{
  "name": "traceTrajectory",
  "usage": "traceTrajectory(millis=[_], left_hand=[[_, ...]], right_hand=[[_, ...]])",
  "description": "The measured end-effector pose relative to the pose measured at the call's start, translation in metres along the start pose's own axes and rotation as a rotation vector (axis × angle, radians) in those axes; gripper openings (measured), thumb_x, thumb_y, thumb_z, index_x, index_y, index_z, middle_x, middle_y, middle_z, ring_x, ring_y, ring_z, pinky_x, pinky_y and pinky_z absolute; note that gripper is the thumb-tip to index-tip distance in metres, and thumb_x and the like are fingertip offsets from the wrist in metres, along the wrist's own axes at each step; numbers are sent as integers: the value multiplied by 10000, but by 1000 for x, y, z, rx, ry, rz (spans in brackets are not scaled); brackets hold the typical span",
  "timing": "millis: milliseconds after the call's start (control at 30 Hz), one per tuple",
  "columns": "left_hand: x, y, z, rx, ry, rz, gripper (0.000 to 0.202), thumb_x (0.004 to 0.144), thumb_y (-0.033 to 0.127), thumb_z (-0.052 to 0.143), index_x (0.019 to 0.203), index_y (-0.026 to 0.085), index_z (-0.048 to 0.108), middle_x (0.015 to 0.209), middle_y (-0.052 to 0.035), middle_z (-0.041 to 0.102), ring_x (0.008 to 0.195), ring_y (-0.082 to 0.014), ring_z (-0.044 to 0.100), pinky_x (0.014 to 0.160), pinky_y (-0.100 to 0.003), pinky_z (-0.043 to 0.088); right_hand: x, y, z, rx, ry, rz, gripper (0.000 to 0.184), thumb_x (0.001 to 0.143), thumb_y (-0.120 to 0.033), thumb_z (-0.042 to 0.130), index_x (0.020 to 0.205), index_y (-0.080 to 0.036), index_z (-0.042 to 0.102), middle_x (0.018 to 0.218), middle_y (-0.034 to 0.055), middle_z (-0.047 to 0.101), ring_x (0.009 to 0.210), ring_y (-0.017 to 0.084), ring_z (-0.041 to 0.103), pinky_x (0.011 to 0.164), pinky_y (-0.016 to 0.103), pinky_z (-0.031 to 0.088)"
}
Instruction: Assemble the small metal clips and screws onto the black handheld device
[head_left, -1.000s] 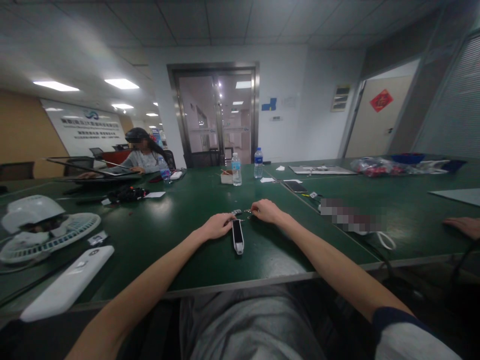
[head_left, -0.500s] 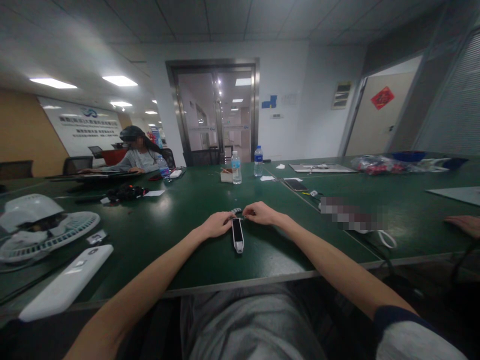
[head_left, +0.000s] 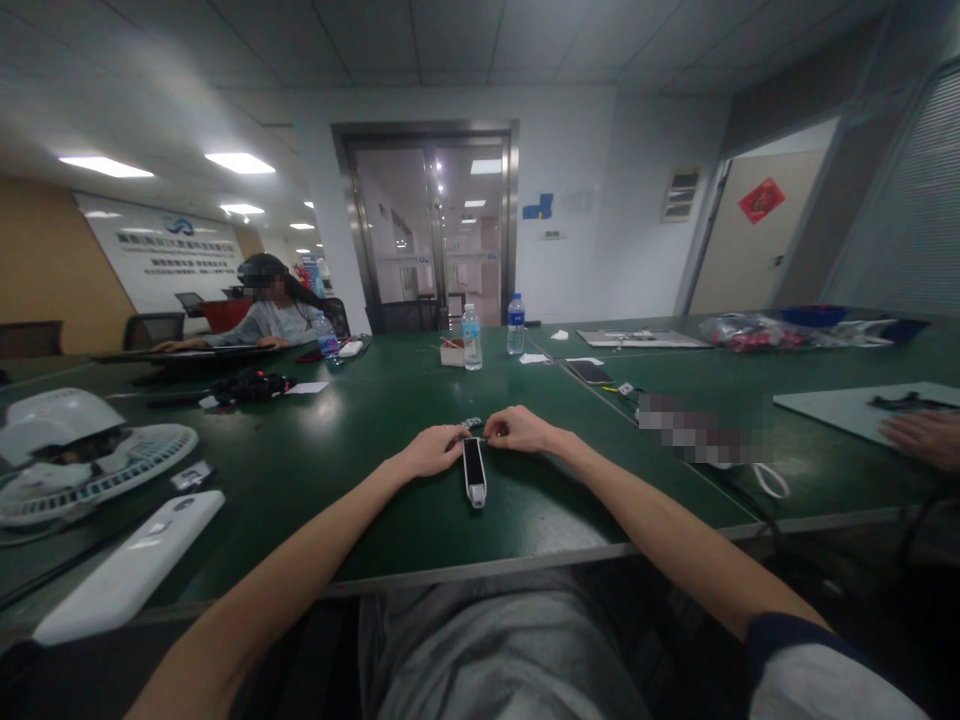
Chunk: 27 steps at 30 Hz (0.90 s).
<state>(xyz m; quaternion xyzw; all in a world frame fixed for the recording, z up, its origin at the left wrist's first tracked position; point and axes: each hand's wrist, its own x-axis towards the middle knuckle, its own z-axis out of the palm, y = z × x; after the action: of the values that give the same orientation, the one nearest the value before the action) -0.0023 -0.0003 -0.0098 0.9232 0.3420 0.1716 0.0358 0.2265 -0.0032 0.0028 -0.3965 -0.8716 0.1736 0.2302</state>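
Note:
A slim white handheld device with a long black face lies on the green table in front of me. My left hand is closed at its far left end, the fingertips against it. Just right of the same end, my right hand has its thumb and fingers pinched together. Whatever sits in that pinch is too small to make out. Behind the fingers lies a small silvery piece, partly hidden and blurred.
Water bottles stand beyond my hands. To the left are a white helmet and a long white case. A dark phone lies right of centre. A co-worker's hand is at a pale board; another person sits far left.
My two hands and the device stay nearly in place, with only slight finger movement. At the right, the co-worker's hand has moved up to the pale board, which has shifted left with a dark item on it.

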Motion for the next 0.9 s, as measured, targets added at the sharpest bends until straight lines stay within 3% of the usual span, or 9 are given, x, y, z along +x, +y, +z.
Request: traceTrajectory(millis=[267,600,767,900], left_hand=[[0,1,-4,-27,-9,17,277,899,250,402,1076,174,601,969,-62,662,823,-172,618,742,-265,456],[2,-5,-3,-7,-32,56,298,895,217,384,1096,156,596,1032,-80,662,905,-185,624,818,-282,460],[2,-9,-6,0,-61,72,312,909,233,369,1127,169,584,1079,-78,656,961,-190,619,853,-285,459],[2,-10,-9,21,-89,73,322,912,239,368,1159,172,564,1118,-83,641,992,-195,609,872,-293,456]], right_hand=[[1,4,3,65,-4,41,180,725,-229,633,871,-153,707,780,23,698,691,129,627,641,206,458],[4,7,3,150,18,117,222,713,-285,677,875,-142,729,784,32,708,710,129,634,651,200,458],[9,14,6,152,4,175,238,714,-321,679,864,-144,735,694,9,681,602,103,582,567,192,420],[7,12,9,128,50,125,228,742,-305,667,900,-152,728,775,17,700,665,109,608,607,187,429]])
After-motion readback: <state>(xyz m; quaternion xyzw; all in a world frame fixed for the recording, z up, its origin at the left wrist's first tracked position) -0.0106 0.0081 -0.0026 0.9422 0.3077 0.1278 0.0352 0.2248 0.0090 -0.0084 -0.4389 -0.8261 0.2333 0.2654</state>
